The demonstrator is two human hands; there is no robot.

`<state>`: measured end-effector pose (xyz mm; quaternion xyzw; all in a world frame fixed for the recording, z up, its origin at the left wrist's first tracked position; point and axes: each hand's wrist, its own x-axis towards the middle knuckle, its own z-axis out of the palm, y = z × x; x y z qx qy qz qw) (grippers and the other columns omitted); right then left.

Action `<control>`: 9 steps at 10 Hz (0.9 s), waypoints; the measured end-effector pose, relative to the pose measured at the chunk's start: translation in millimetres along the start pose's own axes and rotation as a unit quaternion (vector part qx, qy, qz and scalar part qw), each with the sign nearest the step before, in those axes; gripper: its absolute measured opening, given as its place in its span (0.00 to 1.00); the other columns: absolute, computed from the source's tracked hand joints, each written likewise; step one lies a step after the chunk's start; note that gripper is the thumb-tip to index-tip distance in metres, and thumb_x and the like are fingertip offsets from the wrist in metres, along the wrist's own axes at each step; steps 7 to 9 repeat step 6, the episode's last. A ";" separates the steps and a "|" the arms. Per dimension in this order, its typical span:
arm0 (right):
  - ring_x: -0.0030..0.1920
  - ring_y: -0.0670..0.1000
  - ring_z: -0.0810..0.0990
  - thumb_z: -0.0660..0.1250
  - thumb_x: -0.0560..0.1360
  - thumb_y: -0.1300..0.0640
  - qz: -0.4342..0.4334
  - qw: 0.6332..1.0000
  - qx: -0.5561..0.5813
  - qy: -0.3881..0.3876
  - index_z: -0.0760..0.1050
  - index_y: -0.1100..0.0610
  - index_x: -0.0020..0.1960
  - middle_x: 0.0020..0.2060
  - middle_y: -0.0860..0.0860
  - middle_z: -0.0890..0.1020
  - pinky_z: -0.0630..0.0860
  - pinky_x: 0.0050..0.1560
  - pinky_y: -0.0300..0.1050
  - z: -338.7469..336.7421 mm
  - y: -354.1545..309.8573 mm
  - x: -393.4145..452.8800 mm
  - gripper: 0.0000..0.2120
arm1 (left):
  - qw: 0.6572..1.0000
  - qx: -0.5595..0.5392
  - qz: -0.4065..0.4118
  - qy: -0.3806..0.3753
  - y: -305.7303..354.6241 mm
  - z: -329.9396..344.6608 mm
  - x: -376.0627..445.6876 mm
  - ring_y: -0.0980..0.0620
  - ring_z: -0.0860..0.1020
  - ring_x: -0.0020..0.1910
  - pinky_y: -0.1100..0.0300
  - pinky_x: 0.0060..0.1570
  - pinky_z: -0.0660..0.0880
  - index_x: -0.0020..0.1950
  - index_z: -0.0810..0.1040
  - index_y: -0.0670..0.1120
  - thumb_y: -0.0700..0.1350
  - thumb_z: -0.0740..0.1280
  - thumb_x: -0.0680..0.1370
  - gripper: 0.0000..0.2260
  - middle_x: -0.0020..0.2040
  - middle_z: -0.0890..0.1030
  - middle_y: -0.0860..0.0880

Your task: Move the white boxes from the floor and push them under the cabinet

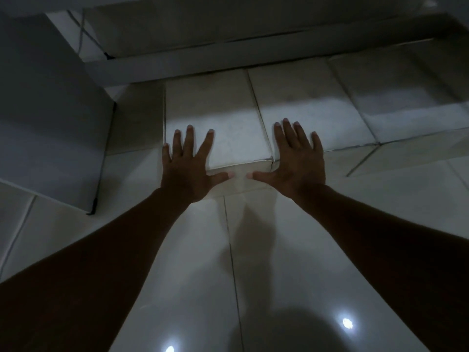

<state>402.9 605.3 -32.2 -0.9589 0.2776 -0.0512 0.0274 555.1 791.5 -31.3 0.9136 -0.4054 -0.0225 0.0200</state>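
Both hands are spread wide with straight fingers: left hand point(189, 168) and right hand point(295, 162) press the near edge of a white box point(215, 118) lying on the tiled floor point(279, 250), its far end under the cabinet point(228, 54).

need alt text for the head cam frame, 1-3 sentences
Dim head view: a person's left hand and right hand, fingers spread flat, press on the near edges of white boxes lined up in a row on the glossy tiled floor. The boxes' far ends sit at the lower edge of a cabinet.
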 end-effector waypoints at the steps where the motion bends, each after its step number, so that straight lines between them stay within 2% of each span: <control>1: 0.78 0.55 0.44 0.54 0.62 0.17 -0.001 1.000 -0.004 0.005 0.43 0.55 0.79 0.79 0.54 0.46 0.46 0.75 0.62 -0.4 0.7 0.1 0.60 | 1.000 0.002 0.001 0.005 1.4 -0.2 -0.9 0.37 0.39 0.77 0.38 0.71 0.41 0.79 0.38 0.58 0.79 0.49 0.67 0.48 0.79 0.40 0.42; 3: 0.78 0.55 0.41 0.54 0.61 0.17 -0.007 1.000 0.001 -0.015 0.40 0.55 0.79 0.79 0.54 0.44 0.44 0.75 0.62 -5.0 0.1 -0.8 0.62 | 1.000 0.004 0.009 -0.010 1.1 -2.1 -6.5 0.37 0.38 0.77 0.38 0.71 0.40 0.78 0.36 0.59 0.81 0.48 0.66 0.48 0.79 0.38 0.42; 4: 0.77 0.56 0.39 0.59 0.60 0.18 -0.022 0.998 -0.007 -0.059 0.37 0.55 0.79 0.79 0.55 0.41 0.43 0.75 0.63 -12.9 3.5 -0.9 0.63 | 0.999 0.007 0.005 -0.043 2.7 -6.0 -7.9 0.38 0.35 0.76 0.38 0.72 0.39 0.77 0.34 0.60 0.81 0.50 0.64 0.49 0.78 0.35 0.43; 5: 0.77 0.56 0.40 0.63 0.65 0.24 -0.030 0.996 0.013 -0.084 0.37 0.54 0.79 0.79 0.55 0.41 0.44 0.74 0.64 -29.0 6.4 -6.7 0.58 | 0.996 0.022 -0.011 -0.090 8.5 -18.1 -13.0 0.38 0.37 0.77 0.37 0.71 0.39 0.77 0.34 0.59 0.79 0.52 0.66 0.48 0.78 0.35 0.43; 6: 0.78 0.55 0.46 0.63 0.73 0.33 -0.040 0.998 0.042 -0.015 0.44 0.52 0.79 0.79 0.54 0.49 0.45 0.75 0.62 -53.0 4.1 -19.1 0.46 | 0.996 0.048 0.018 -0.077 26.2 -34.7 -26.6 0.40 0.41 0.78 0.36 0.71 0.41 0.78 0.37 0.58 0.74 0.52 0.72 0.42 0.80 0.40 0.44; 9: 0.78 0.55 0.46 0.63 0.73 0.33 -0.040 0.998 0.042 -0.015 0.44 0.52 0.79 0.79 0.54 0.49 0.45 0.75 0.62 -53.0 4.1 -19.1 0.46 | 0.996 0.048 0.018 -0.077 26.2 -34.7 -26.6 0.40 0.41 0.78 0.36 0.71 0.41 0.78 0.37 0.58 0.74 0.52 0.72 0.42 0.80 0.40 0.44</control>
